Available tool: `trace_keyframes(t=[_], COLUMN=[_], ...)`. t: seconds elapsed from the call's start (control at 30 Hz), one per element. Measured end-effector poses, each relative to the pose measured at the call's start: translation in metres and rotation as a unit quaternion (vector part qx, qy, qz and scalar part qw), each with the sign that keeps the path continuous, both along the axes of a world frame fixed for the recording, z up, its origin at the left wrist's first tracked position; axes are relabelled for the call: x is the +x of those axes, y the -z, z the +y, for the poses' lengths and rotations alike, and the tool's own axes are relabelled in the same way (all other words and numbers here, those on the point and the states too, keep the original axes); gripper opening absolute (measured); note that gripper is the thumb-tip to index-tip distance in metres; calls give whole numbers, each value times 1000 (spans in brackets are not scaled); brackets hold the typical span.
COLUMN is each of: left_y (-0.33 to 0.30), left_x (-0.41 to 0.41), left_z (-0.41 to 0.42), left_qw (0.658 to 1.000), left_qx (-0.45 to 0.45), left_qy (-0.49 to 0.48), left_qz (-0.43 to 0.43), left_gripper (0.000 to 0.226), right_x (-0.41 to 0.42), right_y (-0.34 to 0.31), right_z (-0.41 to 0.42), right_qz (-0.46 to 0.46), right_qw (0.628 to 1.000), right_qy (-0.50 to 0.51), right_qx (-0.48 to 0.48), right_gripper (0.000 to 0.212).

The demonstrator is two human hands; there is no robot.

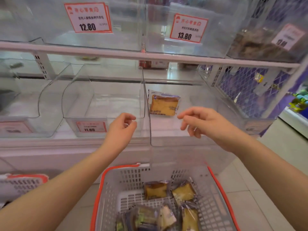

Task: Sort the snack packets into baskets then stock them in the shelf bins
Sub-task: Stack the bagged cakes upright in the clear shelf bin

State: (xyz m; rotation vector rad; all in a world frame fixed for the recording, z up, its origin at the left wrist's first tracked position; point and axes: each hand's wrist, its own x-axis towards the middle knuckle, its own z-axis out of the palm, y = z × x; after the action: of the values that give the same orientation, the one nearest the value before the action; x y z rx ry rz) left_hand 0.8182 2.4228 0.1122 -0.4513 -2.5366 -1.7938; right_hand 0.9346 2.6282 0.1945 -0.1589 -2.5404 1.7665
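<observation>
- The grey plastic basket with the orange rim (106,194) is cut off by the bottom edge at 6 o'clock, along with its lowest packets.
- A second grey, orange-rimmed basket (21,184) at 8 o'clock is half shown.
- The pink price tag (287,37) at 2 o'clock is blurred beyond reading.

I see one cake packet (164,105) lying flat in the clear bin (216,104) at frame centre; more packets (166,204) lie jumbled in the grey, red-rimmed basket (106,189) at bottom centre.
</observation>
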Motion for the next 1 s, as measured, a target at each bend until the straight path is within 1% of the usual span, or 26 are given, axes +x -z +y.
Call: trace_keyframes(t=[0.03, 0.1, 0.17, 0.2, 0.27, 0.33, 0.4, 0.5, 0.57, 0.67, 0.73, 0.77, 0.8, 0.87, 0.93, 1.0], left_y=[12, 38, 65, 78, 104, 131, 159, 206, 238, 276, 294, 299, 304, 312, 315, 315], left_x=[7, 22, 36, 42, 54, 65, 75, 92, 107, 126, 133, 134, 136, 138, 140, 142], left_z=[-6, -15, -20, -22, -24, -25, -27, -34, -41, -52, -59, -62, -65, -69, -71, -69], left_qw=[1000, 995, 979, 964, 931, 905, 890, 879, 874, 858, 852, 850, 848, 847, 849, 858], left_qx=[-9, -71, -172, -231, -323, -370, -398, -405, -399, -402, -399, -397, -395, -388, -376, -348], left_qy=[10, 43, 94, 122, 165, 194, 194, 189, 176, 167, 156, 150, 142, 125, 119, 121], left_qz=[-27, -63, -61, -54, -49, -78, -111, -168, -215, -272, -300, -312, -323, -340, -353, -358], left_gripper=[17, 13, 11, 14, 19, 21, 22, 23, 25, 25, 13, 9, 10, 13, 18, 18], right_x=[18, 42, 52, 53, 51, 50, 52, 58, 60, 60, 59, 58, 59, 60, 61, 62], right_y=[3, 18, 46, 64, 109, 160, 212, 282, 323, 375, 402, 414, 424, 443, 456, 462], right_z=[-6, -18, -28, -33, -39, -41, -40, -45, -50, -55, -59, -61, -63, -69, -74, -82], right_qz=[-2, -29, -87, -120, -187, -242, -282, -345, -369, -423, -462, -473, -474, -478, -460, -444], right_qw=[999, 996, 990, 985, 974, 962, 951, 927, 915, 895, 877, 872, 872, 868, 863, 856], right_qy=[-34, -83, -110, -116, -112, -88, -65, -69, -69, -40, -7, 19, 50, 124, 204, 240], right_qx=[-13, -17, 10, 28, 60, 88, 111, 130, 147, 136, 134, 122, 106, 42, -41, -111], right_gripper=[12, 13, 11, 10, 15, 21, 23, 18, 21, 16, 36, 39, 36, 27, 28, 26])
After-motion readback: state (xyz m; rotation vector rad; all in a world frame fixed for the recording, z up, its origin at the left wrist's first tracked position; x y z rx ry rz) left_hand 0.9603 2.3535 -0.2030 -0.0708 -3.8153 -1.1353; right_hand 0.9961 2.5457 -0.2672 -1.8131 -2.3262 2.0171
